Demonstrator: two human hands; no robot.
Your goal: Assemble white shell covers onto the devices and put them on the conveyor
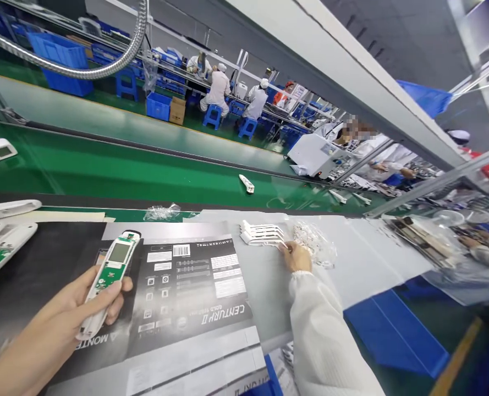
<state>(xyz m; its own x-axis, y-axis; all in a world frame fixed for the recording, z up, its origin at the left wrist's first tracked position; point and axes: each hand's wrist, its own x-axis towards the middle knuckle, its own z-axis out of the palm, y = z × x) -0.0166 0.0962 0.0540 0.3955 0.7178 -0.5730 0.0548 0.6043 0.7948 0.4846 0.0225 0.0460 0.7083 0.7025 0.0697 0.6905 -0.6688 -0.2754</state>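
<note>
Left hand (62, 313): closed, gripping a white handheld device (111, 275); its green circuit board and small screen face up;
Right hand (297, 256): curled, fingertips at the end of white plastic pieces (261, 234); whether it grips them cannot be told;
Beside it: a clear plastic bag (314, 242);
Beneath: a printed black carton sheet (186, 291);
Beyond: a green conveyor belt (116, 170)

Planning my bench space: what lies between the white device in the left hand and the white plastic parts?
A printed black packaging sheet bearing a barcode, as the head view shows.
</note>
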